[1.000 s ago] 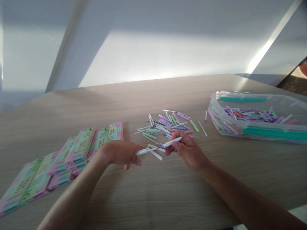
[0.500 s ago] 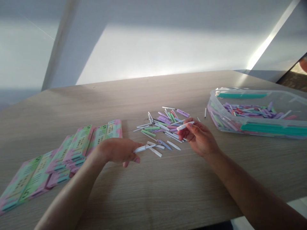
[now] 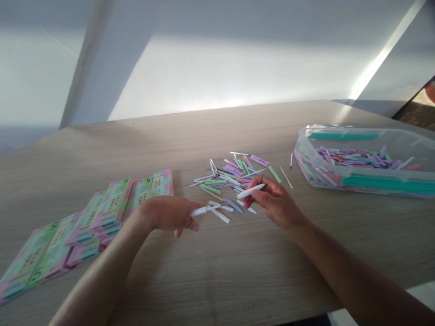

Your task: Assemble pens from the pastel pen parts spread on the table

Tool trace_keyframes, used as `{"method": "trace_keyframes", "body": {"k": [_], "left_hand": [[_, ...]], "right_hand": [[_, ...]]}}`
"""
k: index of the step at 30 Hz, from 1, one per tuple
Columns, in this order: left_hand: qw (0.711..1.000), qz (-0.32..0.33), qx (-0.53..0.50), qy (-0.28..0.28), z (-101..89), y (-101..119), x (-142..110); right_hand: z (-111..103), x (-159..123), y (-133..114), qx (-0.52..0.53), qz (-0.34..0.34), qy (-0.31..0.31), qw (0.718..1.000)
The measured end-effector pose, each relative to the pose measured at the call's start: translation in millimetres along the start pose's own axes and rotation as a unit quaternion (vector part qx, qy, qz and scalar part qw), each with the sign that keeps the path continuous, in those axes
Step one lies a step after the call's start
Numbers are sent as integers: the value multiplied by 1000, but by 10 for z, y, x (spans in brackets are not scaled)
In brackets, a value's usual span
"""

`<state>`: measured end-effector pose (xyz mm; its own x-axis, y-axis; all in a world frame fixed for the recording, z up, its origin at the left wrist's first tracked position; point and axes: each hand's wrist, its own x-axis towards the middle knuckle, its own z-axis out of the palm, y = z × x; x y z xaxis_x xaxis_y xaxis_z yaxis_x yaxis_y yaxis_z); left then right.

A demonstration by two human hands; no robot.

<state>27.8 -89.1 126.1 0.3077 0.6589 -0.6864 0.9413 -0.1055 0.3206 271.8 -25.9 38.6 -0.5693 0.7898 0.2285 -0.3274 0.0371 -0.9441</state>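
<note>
The person's left hand (image 3: 166,215) is sitting a bit left of the middle of the frame, and it is holding a short white plastic stick (image 3: 202,211). Its grip is clamped on one end of the stick, and the other end is poking out to the right. The person's right hand (image 3: 275,203) is reaching in from the lower right and holding a second short white plastic stick (image 3: 250,191). Its grip is pinched together on that stick, and the stick is pointing left and a little up. The two hands are near each other but not touching.

Just above the hands, in the middle of the frame, a messy pile of thin purple, green, pink and white sticks (image 3: 226,177) is lying on the light wooden desk (image 3: 238,271). Some of the pile is spreading down close to the fingers of both hands. At the right of the frame, a clear plastic tub (image 3: 302,158) is sitting on the desk, holding more colored sticks and long teal strips (image 3: 389,183). At the lower left, flat pink and green printed cards (image 3: 112,213) are lying in an overlapping row.
</note>
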Motion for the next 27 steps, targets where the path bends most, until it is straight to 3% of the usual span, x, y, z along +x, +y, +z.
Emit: {"method": "trace_keyframes", "body": {"k": [7,27], "left_hand": [[1000,-2,0,-4,-5,13,-6],[1000,-4,8,0,27,16,9]], "right_hand": [[101,-42,107,4,5,-17,1000],[212,-79,105,24,8,-42,999]]}}
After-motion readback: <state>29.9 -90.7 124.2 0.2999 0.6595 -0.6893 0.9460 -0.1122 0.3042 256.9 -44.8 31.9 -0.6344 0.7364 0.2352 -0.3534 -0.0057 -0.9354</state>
